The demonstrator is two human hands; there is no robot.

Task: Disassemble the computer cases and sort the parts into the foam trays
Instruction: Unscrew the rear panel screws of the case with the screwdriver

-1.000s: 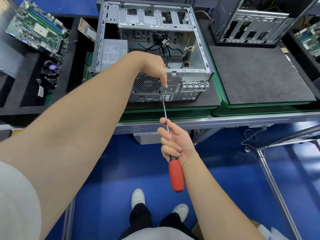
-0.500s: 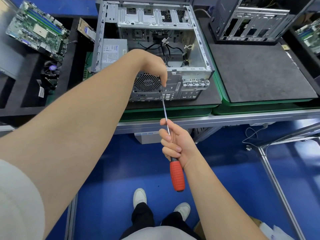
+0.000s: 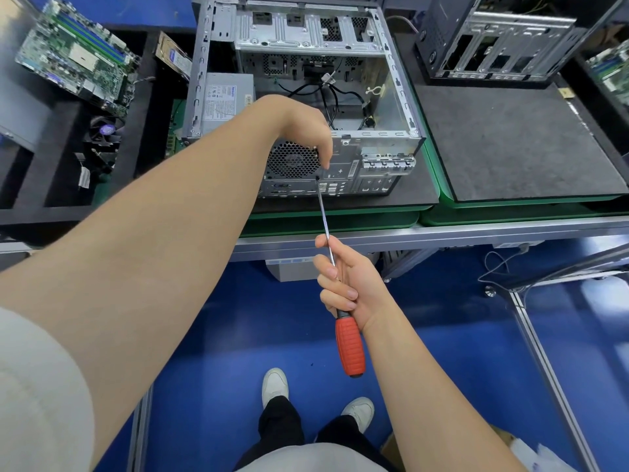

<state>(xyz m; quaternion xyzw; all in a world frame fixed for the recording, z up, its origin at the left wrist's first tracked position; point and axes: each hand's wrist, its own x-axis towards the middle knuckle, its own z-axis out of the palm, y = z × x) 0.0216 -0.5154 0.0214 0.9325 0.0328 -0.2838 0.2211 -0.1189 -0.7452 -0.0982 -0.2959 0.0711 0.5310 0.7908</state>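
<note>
**Fig. Loosening a rear-panel screw on the computer case (image 3: 374,175), which lies open on the table (image 3: 476,233).**
The right hand (image 3: 350,284) has its grip curled round the shaft of the screwdriver (image 3: 322,212), just above the red handle. The tip meets the panel beside the fan grille (image 3: 292,161). The left hand (image 3: 306,127) reaches down to that spot, fingers bunched; whether its grip pinches anything cannot be told. Next, probably: turn the screw free, catch it, then carry parts to the foam tray (image 3: 143,107) at left.

The person wears a pale, perhaps grey sleeve (image 3: 37,386), black trousers (image 3: 282,427) and white shoes (image 3: 275,383).
</note>
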